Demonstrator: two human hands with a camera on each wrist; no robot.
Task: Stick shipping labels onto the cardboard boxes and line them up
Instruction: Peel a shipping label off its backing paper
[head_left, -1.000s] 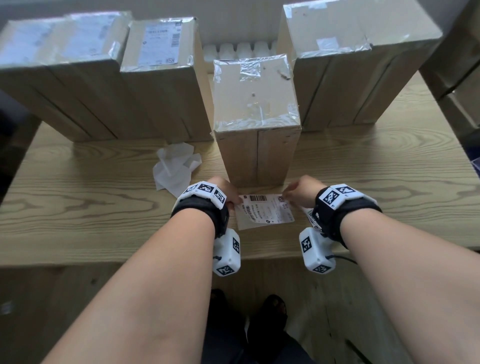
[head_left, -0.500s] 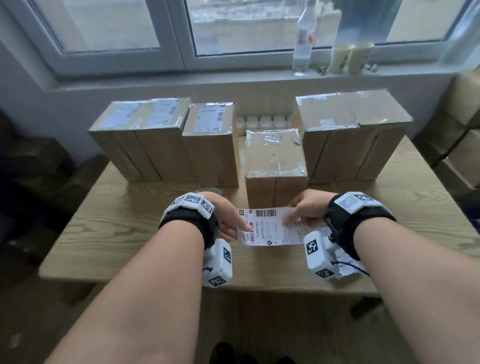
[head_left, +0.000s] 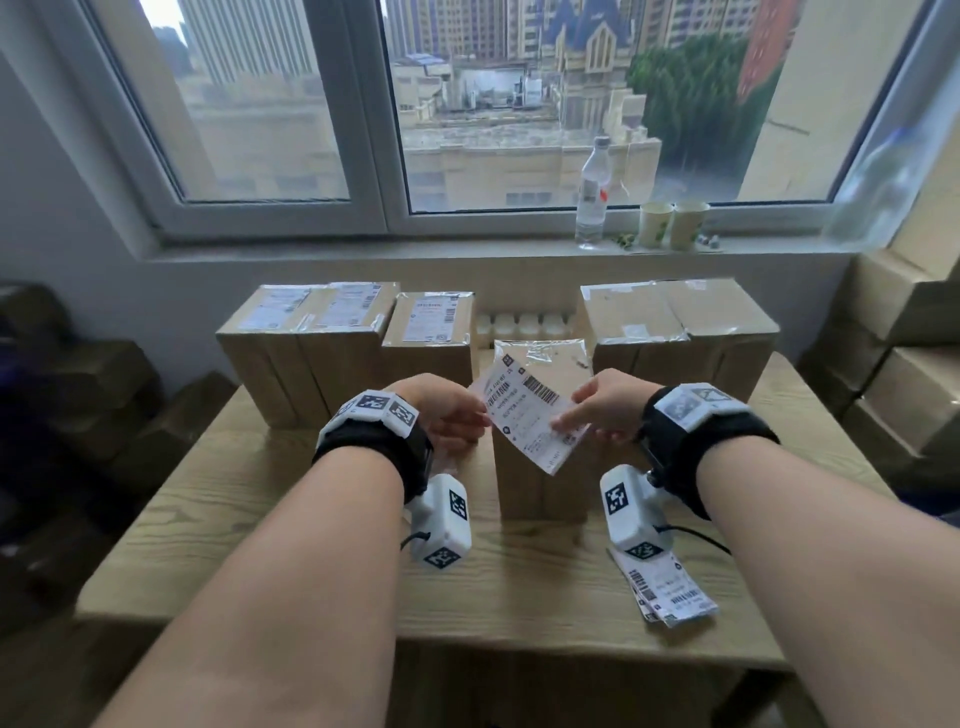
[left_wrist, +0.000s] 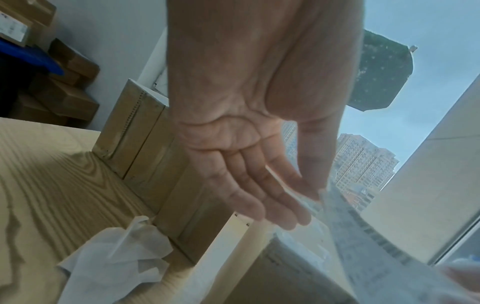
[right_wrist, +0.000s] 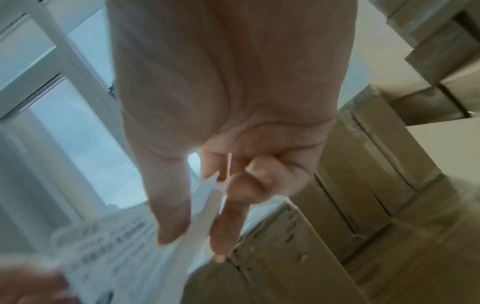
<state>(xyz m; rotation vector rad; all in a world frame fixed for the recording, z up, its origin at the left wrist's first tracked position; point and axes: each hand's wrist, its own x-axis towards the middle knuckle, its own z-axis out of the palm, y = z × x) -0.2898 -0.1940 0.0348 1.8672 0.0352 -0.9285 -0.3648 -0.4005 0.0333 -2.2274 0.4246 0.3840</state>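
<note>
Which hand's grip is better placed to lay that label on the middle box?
Probably the right grip: it pinches the shipping label between thumb and forefinger, close in front of the unlabelled box. The left grip holds only the label's edge, off to the box's left.

A parcel-packing room is indicated. Taped cardboard boxes (head_left: 291, 374) are ranged along the desk's (head_left: 519, 571) far edge; further cartons (head_left: 904, 395) are stacked alongside.
</note>
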